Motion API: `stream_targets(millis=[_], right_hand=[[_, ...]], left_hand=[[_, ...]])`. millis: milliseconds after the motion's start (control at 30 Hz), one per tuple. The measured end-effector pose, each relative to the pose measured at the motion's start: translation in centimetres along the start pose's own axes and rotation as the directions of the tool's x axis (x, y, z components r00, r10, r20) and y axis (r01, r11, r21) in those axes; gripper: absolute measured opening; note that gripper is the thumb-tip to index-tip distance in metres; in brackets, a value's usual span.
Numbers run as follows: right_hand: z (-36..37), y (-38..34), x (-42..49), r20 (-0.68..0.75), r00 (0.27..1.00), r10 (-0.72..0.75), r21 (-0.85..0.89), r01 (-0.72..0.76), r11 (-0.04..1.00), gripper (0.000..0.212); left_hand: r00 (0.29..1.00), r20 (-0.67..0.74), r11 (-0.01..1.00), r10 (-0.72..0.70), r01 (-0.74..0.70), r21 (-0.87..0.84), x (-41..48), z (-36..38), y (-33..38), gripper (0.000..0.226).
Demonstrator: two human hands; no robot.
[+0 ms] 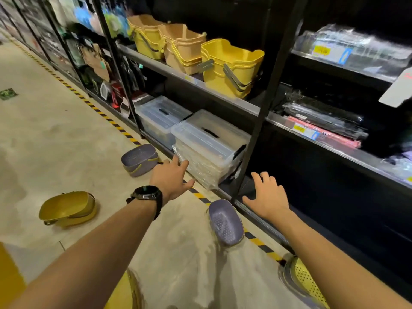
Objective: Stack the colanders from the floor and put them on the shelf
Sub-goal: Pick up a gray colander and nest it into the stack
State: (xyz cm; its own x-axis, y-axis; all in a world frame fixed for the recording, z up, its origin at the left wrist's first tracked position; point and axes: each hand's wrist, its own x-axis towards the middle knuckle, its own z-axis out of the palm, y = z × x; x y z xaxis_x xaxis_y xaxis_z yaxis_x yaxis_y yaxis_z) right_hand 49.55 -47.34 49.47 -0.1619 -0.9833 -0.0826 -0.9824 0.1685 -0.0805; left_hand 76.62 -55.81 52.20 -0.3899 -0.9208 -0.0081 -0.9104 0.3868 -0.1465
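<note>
Reaching: both arms were stretched forward and down toward the floor beside the shelf (252,192), neither hand holding anything
Left hand: the left hand (171,175), a black watch (146,194) on its wrist, had fingers spread wide and empty, pointed toward the far purple colander (139,159), probably the nearest grab on that side
Right hand: the right hand (266,197) was also splayed open and empty, hovering over the shelf's bottom edge, near the near purple colander (225,221)
Colanders: four lay scattered on the floor (55,130), well apart, none stacked; a yellow colander (68,208) sat tilted at the left, and another yellow one (305,282) lay at the lower right against the shelf base
Striped tape: the near purple colander rested just beside the yellow-black floor line (200,197), so it looked easiest to reach
Shelf space: clear storage boxes (207,143) filled the bottom level at the left; the dark bay to their right seemed free, though too dim to tell
Progress: judged barely begun, gathering not yet done
</note>
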Motion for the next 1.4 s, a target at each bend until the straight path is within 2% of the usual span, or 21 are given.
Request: stream_targets(millis=[300,600,800,900,1133,1400], right_hand=[[-0.5,-4.1,1.8,-0.047,0.99,0.134,0.047,-0.131,0.99,0.077],[-1.3,-1.5,5.2,-0.064,0.971,0.23,0.083,-0.224,0.971,0.079],[-1.5,-0.3,7.9,-0.074,0.965,0.25,0.098,-0.242,0.965,0.078],[-1.5,0.2,8.6,-0.058,0.959,0.277,0.112,-0.269,0.957,0.077],[-1.5,0.1,11.2,-0.059,0.918,0.392,0.14,-0.381,0.914,0.078],[-1.5,-2.4,11.8,-0.061,0.808,0.585,0.108,-0.578,0.809,0.078]], left_hand=[[0.996,-0.034,0.996,0.086,-0.087,-0.019,5.1,-1.6,-4.9,0.061],[0.979,-0.048,0.98,0.197,-0.198,-0.002,10.8,-2.3,-2.2,0.065],[0.982,-0.029,0.982,0.188,-0.188,-0.02,14.0,-2.0,-1.1,0.07],[0.973,-0.004,0.972,0.233,-0.233,-0.017,15.7,-2.2,-0.9,0.069],[0.935,-0.023,0.935,0.354,-0.354,0.0,21.1,-1.9,-0.5,0.068],[0.848,-0.014,0.848,0.529,-0.529,-0.019,27.1,-0.6,-0.8,0.064]])
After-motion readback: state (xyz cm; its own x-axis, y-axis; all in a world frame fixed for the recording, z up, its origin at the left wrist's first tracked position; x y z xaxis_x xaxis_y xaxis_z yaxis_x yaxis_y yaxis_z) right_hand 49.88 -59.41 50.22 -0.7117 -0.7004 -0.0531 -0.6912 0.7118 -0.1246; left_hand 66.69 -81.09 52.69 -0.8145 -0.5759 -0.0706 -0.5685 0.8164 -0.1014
